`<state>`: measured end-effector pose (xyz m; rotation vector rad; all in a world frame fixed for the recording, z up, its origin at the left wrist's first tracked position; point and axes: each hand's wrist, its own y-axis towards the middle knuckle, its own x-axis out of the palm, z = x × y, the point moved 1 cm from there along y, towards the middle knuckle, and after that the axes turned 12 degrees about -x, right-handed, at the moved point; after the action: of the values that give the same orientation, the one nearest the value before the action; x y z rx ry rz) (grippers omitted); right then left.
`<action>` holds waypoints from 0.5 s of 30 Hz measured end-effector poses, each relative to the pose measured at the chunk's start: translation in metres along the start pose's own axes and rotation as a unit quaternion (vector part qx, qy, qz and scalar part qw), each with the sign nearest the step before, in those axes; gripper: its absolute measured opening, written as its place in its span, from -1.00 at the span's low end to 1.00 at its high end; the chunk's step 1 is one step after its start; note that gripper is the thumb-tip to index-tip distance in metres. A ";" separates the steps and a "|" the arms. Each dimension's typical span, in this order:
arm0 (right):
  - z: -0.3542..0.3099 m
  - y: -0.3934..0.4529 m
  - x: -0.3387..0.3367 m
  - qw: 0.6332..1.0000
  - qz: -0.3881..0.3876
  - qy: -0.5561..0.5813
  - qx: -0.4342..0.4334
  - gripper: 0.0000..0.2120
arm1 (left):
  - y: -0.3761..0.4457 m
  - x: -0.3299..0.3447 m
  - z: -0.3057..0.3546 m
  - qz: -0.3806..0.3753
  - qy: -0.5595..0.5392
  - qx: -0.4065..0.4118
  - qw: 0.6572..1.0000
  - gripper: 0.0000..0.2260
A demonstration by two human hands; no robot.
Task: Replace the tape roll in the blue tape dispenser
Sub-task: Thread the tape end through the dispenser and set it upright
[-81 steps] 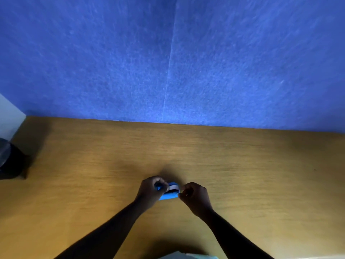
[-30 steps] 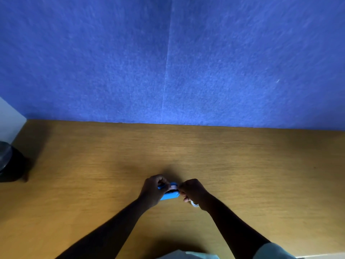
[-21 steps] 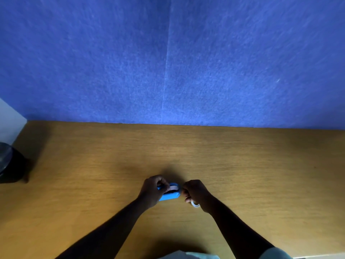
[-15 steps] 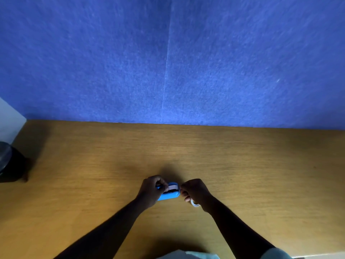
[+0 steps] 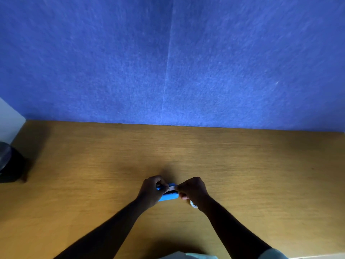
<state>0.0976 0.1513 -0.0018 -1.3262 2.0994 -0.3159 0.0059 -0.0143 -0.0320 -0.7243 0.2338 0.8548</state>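
Now mid-swap: left hand (image 5: pixel 152 191) grips blue tape dispenser (image 5: pixel 168 196); right hand (image 5: pixel 193 191) pinches tape roll (image 5: pixel 171 188) w/ spare ring (image 5: pixel 193 204) under fingers. Next: seat roll.

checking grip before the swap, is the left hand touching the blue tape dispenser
Touching. The head view shows the left hand wrapped over the left end of the blue tape dispenser, fingers covering its edge with no gap.

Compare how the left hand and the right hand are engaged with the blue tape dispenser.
The left hand wraps the blue plastic tape dispenser at its left end; the right hand pinches at its right end. Only the right hand has a small pale ring beneath it. Both rest low over the wooden desk.
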 end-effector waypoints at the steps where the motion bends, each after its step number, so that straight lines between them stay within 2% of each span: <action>1: 0.000 0.001 0.001 1.000 0.003 0.012 0.004 -0.83 | 0.000 0.000 0.000 -0.002 -0.001 0.000 1.000 -0.94; 9: 0.002 0.002 0.001 0.998 -0.047 0.027 0.032 -0.78 | 0.001 0.000 0.001 -0.003 0.004 0.011 1.000 -0.96; 15: 0.003 0.004 -0.001 0.999 -0.032 -0.001 0.023 -0.82 | 0.001 -0.001 0.001 -0.009 0.000 -0.001 1.000 -0.95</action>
<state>0.0973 0.1546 -0.0056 -1.3689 2.0378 -0.3871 0.0045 -0.0142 -0.0311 -0.7278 0.2264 0.8370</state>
